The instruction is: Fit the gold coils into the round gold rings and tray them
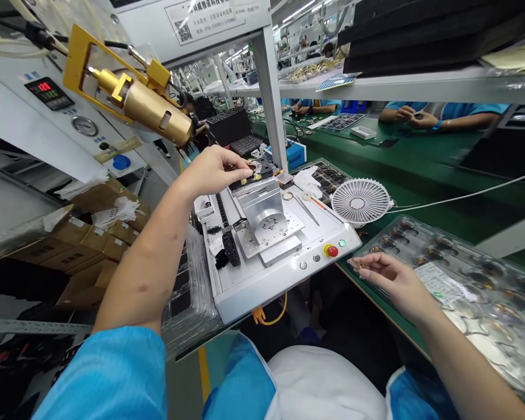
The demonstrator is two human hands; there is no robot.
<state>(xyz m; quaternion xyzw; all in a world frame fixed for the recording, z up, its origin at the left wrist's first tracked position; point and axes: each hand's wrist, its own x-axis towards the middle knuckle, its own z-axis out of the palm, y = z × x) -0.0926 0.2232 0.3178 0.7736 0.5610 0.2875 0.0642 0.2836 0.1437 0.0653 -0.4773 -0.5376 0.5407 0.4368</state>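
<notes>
My left hand (216, 170) reaches over the metal fixture (265, 211) on the white machine bed. Its thumb and forefinger are pinched together at the dark top of the fixture; what lies between them is too small to name. Low on the right, my right hand (396, 281) is closed at the near left corner of a clear plastic tray (499, 274) holding several dark round parts. At its fingertips is something small, clear and gold-coloured, which I cannot make out. Tweezers (307, 210) and a thin orange stick (321, 205) lie right of the fixture.
A gold dispenser head (153, 108) hangs at upper left. A white fan (359, 201) stands right of the machine. A red stop button (331, 251) sits on the front panel. Cartons (81, 233) fill the left side. A co-worker's hands (415, 118) are across the green bench.
</notes>
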